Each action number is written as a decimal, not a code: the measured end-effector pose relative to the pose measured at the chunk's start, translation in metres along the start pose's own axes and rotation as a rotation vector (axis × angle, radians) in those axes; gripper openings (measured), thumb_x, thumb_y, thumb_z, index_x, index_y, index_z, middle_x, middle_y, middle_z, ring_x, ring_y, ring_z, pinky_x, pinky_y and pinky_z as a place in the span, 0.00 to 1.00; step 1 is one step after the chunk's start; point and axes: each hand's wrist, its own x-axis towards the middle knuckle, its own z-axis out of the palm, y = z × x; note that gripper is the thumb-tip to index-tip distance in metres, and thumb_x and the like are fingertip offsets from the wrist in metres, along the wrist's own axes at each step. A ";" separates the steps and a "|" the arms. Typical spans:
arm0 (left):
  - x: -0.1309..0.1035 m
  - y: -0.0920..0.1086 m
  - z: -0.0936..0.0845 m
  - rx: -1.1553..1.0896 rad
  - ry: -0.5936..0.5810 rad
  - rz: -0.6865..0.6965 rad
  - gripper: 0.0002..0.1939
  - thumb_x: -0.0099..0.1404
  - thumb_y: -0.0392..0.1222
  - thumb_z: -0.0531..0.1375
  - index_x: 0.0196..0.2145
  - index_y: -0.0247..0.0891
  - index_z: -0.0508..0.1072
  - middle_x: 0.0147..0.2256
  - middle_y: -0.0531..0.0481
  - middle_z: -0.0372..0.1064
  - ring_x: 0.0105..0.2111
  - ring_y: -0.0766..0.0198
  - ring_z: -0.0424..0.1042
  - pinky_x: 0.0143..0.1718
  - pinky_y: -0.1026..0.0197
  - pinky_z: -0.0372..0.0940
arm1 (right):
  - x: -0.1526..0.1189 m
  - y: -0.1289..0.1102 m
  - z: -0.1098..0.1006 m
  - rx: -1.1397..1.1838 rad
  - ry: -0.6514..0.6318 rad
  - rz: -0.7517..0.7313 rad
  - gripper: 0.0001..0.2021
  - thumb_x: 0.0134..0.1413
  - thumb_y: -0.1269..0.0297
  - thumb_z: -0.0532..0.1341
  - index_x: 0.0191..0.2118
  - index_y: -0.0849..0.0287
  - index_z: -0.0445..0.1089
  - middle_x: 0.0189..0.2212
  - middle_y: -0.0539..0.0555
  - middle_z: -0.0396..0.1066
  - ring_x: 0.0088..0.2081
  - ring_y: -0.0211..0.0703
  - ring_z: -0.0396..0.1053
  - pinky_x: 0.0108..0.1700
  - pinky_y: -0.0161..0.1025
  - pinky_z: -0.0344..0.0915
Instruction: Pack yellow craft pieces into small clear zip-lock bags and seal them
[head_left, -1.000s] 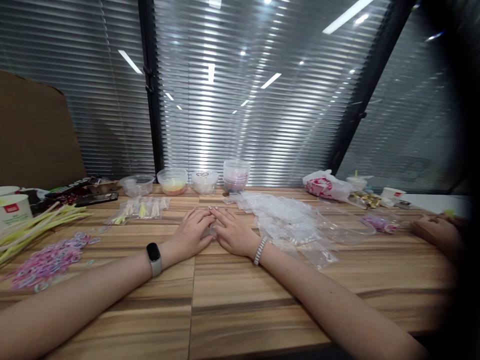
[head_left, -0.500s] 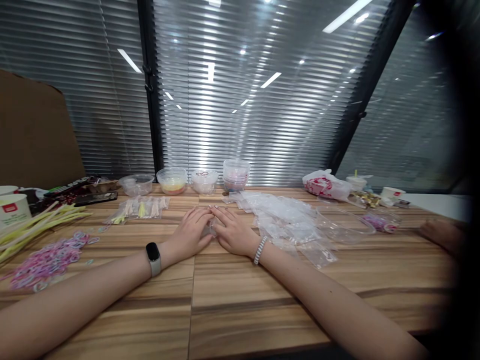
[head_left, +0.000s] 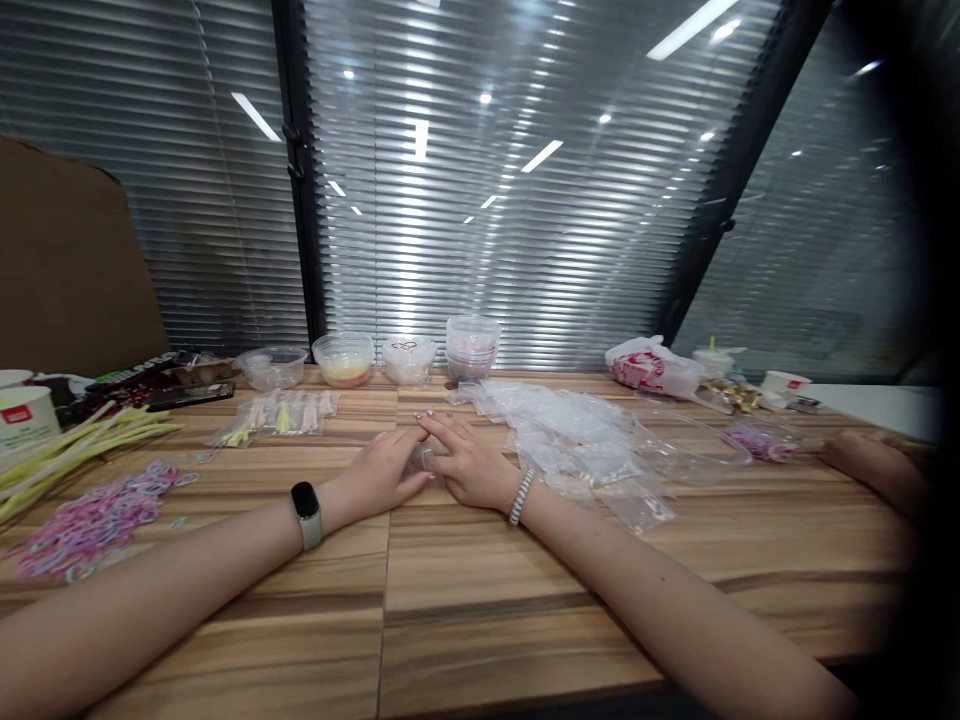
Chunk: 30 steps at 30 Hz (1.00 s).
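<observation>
At the far left, pale yellow strips [head_left: 97,438] lie behind a heap of pink and purple loops [head_left: 97,520] on the worktop [head_left: 450,620]; the left forearm [head_left: 172,588] slants in just beside that heap, so an outward swing of the elbow could scatter it. Flat clear packets [head_left: 277,415] lie beyond the left hand [head_left: 382,468], which is palm-down, fingers together and gently bent, the banded wrist nearly straight. Between the 2 hands is a small clear item [head_left: 426,458], partly covered; both are half-curled about it, though I cannot tell how firmly it is pinched. Being thin-looking and see-through, it could slip or be misjudged if 1 hand eased off early. The right hand [head_left: 469,463] mirrors the left, fingertips meeting, forearm angled in from the lower right. A loose pile of clear bags [head_left: 570,440] lies just beside its bracelet [head_left: 520,497]; a sideways drag of that wrist could spread them. Farther right, a co-worker's hand [head_left: 870,465] is near bagged loops [head_left: 761,442].
</observation>
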 end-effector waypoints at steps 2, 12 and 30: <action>0.001 0.000 0.000 -0.002 -0.025 -0.003 0.23 0.62 0.43 0.60 0.54 0.38 0.61 0.52 0.44 0.64 0.53 0.56 0.63 0.54 0.52 0.60 | 0.001 -0.001 -0.001 0.012 0.006 -0.006 0.12 0.57 0.70 0.55 0.43 0.58 0.74 0.65 0.60 0.43 0.66 0.53 0.43 0.64 0.55 0.47; -0.003 -0.003 0.002 0.025 -0.027 0.033 0.26 0.64 0.44 0.58 0.58 0.38 0.58 0.54 0.45 0.62 0.53 0.57 0.64 0.55 0.52 0.60 | -0.002 -0.006 0.004 0.422 0.007 0.280 0.14 0.41 0.74 0.61 0.38 0.61 0.76 0.65 0.58 0.44 0.66 0.51 0.44 0.65 0.50 0.46; 0.002 0.009 -0.008 -0.110 -0.106 0.010 0.24 0.62 0.40 0.58 0.56 0.43 0.61 0.53 0.49 0.62 0.53 0.61 0.62 0.54 0.58 0.60 | -0.001 -0.008 0.010 0.828 -0.079 0.545 0.18 0.58 0.51 0.59 0.28 0.61 0.75 0.65 0.54 0.47 0.67 0.46 0.42 0.66 0.43 0.41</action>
